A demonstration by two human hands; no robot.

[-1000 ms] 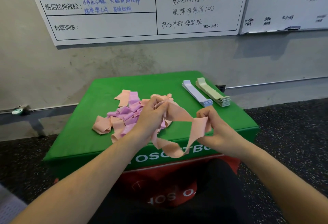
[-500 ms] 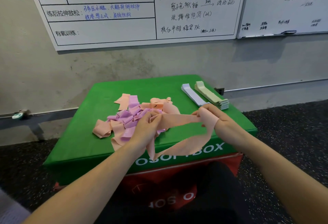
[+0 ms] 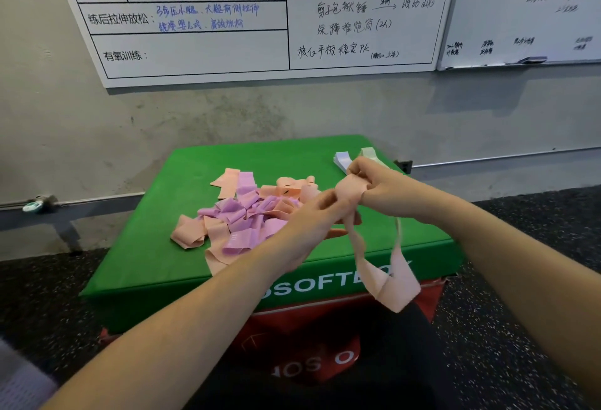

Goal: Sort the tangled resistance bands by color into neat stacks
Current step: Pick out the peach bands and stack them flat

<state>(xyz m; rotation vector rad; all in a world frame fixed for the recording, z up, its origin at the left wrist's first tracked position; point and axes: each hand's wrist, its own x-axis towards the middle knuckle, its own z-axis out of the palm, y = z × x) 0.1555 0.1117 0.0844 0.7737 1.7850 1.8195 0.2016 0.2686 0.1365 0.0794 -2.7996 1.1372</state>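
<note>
A tangle of peach and purple bands [image 3: 242, 217] lies on the green soft box [image 3: 182, 266]. Both hands hold one peach band [image 3: 388, 276] above the box's front right part. My left hand [image 3: 317, 217] pinches one end and my right hand [image 3: 374, 183] grips the other end close beside it. The band's loop hangs down over the box's front edge. Behind my right hand, a stack of pale blue bands [image 3: 341, 159] and a stack of pale green bands [image 3: 369, 152] lie side by side, mostly hidden.
The green box sits on a red box [image 3: 429, 299] against a grey wall. Whiteboards [image 3: 260, 19] hang above. Dark speckled floor [image 3: 520, 312] surrounds the boxes. A small outlet [image 3: 405, 166] sits on the wall near the box's far right corner.
My hands have come close together and risen, my right hand moving up toward the sorted stacks. The peach band, stretched between them before, now hangs down as a long loop.
</note>
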